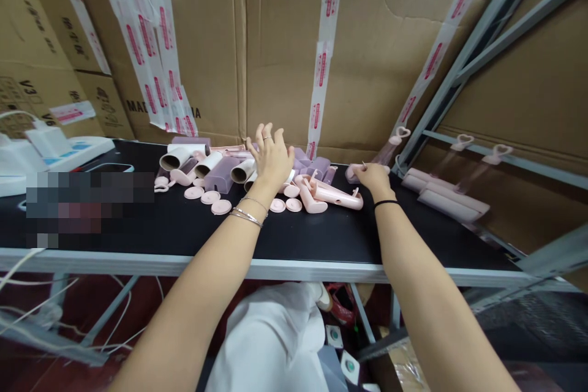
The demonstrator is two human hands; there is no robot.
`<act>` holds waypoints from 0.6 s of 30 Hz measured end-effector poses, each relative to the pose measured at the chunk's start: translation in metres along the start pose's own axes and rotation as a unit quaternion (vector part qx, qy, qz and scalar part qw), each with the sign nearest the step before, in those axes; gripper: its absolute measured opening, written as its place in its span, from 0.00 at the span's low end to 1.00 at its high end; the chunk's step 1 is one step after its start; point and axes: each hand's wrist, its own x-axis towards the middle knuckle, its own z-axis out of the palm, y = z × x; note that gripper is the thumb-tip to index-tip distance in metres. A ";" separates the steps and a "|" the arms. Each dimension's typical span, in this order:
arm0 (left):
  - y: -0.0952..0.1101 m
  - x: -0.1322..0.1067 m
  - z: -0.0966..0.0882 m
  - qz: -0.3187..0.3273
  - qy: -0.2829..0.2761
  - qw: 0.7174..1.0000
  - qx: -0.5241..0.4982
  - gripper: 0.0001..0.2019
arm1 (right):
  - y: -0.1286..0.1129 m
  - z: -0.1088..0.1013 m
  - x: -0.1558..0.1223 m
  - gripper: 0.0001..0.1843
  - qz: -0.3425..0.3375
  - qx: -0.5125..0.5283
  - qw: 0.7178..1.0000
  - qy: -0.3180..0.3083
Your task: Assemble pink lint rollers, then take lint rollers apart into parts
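My left hand point(272, 158) is over the pile of parts in the middle of the black tabletop, fingers spread, with nothing visibly gripped. Beneath and beside it lie white paper rolls point(209, 164) with cardboard cores, translucent purple covers point(220, 174) and round pale-pink caps point(221, 207). Between my hands are pink plastic handle pieces point(337, 195). My right hand point(375, 179) is closed around the pink body of a lint roller point(354, 173); its clear handle appears to slant up behind the hand to a heart-shaped end. The fingers partly hide it.
More lint rollers point(454, 199) with heart-ended handles lie at the right end. Large taped cardboard point(280, 43) stands behind the table, beside a metal frame point(487, 43). A white power strip point(80, 150) with plugs sits at left. Cables hang below the table's front edge point(321, 268).
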 end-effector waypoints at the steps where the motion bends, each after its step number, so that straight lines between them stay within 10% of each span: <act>1: 0.000 0.000 0.000 0.000 -0.001 1.000 -0.003 0.21 | -0.001 -0.003 0.001 0.22 0.017 -0.006 1.000 -0.004; 10: 0.001 -0.001 -0.001 0.006 -0.007 1.000 -0.011 0.19 | -0.004 -0.023 -0.010 0.36 0.114 -0.029 0.992 -0.035; 18: -0.001 -0.002 0.001 0.012 -0.020 1.000 -0.019 0.18 | -0.005 -0.016 -0.011 0.26 0.064 -0.008 0.998 0.004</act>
